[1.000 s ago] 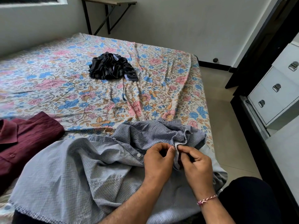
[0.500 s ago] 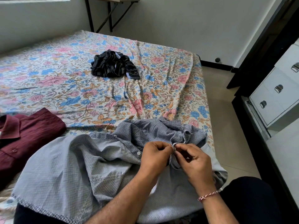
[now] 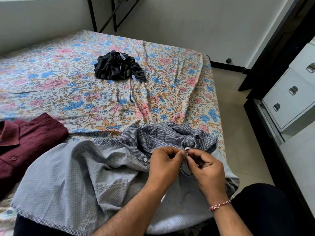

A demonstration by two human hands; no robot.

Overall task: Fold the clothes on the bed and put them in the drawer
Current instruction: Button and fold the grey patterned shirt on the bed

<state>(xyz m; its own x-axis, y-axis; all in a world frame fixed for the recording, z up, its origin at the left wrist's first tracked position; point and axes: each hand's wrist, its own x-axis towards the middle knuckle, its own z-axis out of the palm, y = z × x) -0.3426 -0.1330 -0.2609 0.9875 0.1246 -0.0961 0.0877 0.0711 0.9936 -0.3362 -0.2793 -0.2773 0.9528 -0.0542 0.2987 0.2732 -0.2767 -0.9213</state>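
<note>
A blue-grey checked shirt (image 3: 71, 181) lies spread, inside out, over the near edge of the bed (image 3: 102, 103). My left hand (image 3: 163, 166) and my right hand (image 3: 208, 171) pinch the shirt's button placket together near its collar, fingertips touching. A folded maroon shirt (image 3: 29, 143) rests at the left. A crumpled black striped garment (image 3: 117, 67) sits farther up the floral sheet. The white drawer unit (image 3: 289, 99) stands to the right, its drawers closed.
A strip of tiled floor (image 3: 238, 133) runs between the bed and the drawer unit. A dark door frame (image 3: 272, 45) rises at the right. Black table legs (image 3: 115, 16) stand against the far wall. My dark trouser knee (image 3: 262, 210) is at the bottom right.
Both hands stayed on the shirt's placket, shifting slightly while working the fabric between the fingertips. The camera tipped a little, so the bed sits lower in view.
</note>
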